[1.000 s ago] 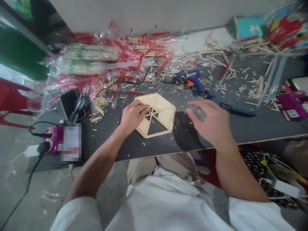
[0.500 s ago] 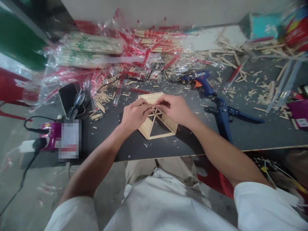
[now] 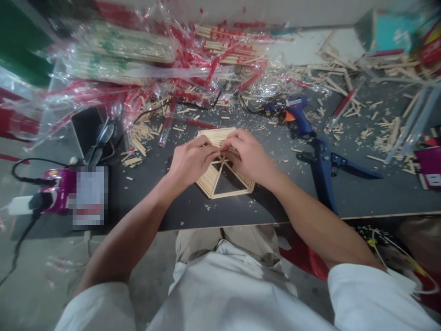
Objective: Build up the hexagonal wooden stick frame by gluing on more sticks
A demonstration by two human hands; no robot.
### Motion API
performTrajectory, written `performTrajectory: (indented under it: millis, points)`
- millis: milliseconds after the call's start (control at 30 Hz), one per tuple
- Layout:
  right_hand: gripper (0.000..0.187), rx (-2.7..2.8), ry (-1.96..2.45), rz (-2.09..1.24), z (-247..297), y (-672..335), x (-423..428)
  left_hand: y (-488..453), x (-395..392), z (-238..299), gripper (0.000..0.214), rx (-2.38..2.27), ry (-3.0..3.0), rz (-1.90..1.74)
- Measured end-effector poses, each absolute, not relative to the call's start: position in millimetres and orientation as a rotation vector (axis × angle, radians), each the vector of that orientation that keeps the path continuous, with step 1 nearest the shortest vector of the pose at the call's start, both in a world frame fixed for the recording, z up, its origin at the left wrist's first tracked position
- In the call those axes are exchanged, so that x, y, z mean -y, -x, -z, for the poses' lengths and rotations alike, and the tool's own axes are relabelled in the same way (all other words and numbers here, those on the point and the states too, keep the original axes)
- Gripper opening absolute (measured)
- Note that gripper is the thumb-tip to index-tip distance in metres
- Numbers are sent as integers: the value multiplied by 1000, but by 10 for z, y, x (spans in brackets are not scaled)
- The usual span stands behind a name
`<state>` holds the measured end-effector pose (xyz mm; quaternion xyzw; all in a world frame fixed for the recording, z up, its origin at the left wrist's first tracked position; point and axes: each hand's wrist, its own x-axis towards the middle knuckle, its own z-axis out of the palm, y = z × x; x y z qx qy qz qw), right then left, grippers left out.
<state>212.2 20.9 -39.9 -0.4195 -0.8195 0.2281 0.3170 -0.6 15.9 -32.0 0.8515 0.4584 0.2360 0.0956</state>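
On the dark tabletop lies a six-sided frame of thin wooden sticks [image 3: 208, 181], some of its wedges filled with sticks side by side. The wedge nearest me is an unfilled triangle. My left hand [image 3: 191, 158] bends over the left part of the frame, fingertips pinched close to its centre. From the other side my right hand [image 3: 250, 156] reaches to the same spot, its fingers curled together and nearly touching the left fingertips. Whatever lies between the fingertips is too small and hidden to name.
A blue glue gun [image 3: 292, 112] and a blue hand cutter [image 3: 324, 170] lie to the right. Bundled sticks in plastic wrap [image 3: 127, 46] fill the back. Cut stick pieces [image 3: 138, 140] are scattered about. Glasses [image 3: 99, 142], a phone [image 3: 81, 133] and a purple power adapter [image 3: 57, 191] lie left.
The camera view has shifted slightly. My right hand has turned a little, its fingers curling further over the frame's centre; my left hand stays at the same place on the frame.
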Motion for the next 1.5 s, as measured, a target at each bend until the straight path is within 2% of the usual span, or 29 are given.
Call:
performTrajectory:
  millis: [100, 367, 600, 933, 1500]
  points:
    - [12, 2198, 1148, -593, 356, -2086, -198, 18, -179, 272, 17, -1380, -2451, -646]
    - [20, 2378, 1316, -494, 177, -2004, -169, 61, -210, 199, 19, -1393, -2365, -566]
    - [18, 2414, 1446, -395, 109, -1945, -127, 42, -185, 186, 19, -1373, -2386, -550]
    - [20, 2364, 1422, -534, 80, -1965, -234, 32, -181, 228, 19, -1389, -2398, -573]
    - [11, 2192, 1415, -726, 127, -2041, -326, 6, -136, 204, 22, -1390, -2426, -572]
